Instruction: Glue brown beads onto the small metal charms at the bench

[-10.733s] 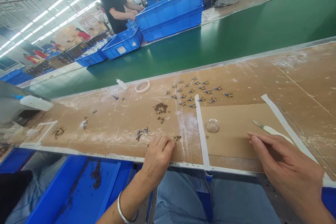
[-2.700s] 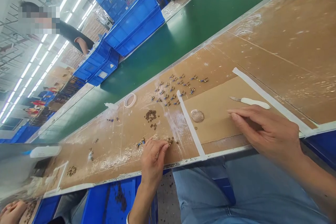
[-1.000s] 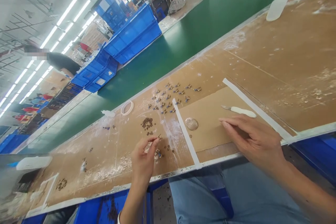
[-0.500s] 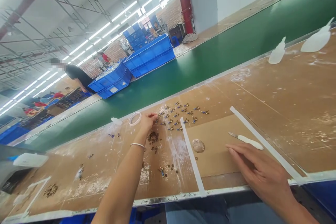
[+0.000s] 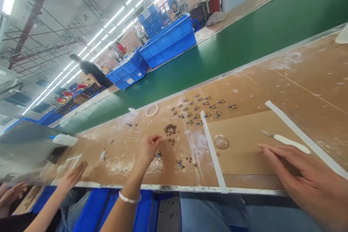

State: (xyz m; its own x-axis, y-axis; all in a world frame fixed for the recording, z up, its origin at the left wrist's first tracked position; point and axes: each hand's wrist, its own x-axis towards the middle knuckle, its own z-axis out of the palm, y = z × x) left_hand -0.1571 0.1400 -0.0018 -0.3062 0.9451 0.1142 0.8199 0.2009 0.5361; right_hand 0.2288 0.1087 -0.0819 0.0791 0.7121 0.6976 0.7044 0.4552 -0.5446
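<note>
My left hand (image 5: 148, 148) hovers over the brown cardboard bench top (image 5: 130, 159), its fingertips pinched together; what they hold is too small to see. Just beside it lie a few small blue-and-brass parts (image 5: 179, 162). A pile of small brown rings (image 5: 170, 129) sits beyond it. Further back, several blue-and-brass pieces (image 5: 201, 107) lie in rows. My right hand (image 5: 307, 181) rests flat on the cardboard with its fingers stretched out, holding nothing. A white-handled knife (image 5: 285, 138) lies just past its fingertips. A small clear dish (image 5: 221, 141) stands between my hands.
A white tape strip (image 5: 213, 152) crosses the bench. A tape roll (image 5: 151, 110) and small white bottle (image 5: 133, 111) lie near the green conveyor (image 5: 217, 54). A co-worker's hand (image 5: 72, 175) reaches onto the bench at left. Blue bins (image 5: 168, 41) stand across the conveyor.
My left hand, which half a second ago reached out to the rows of pieces, has drawn back toward the near edge, still pinched. A co-worker's hand has come in at left. My right hand stays flat.
</note>
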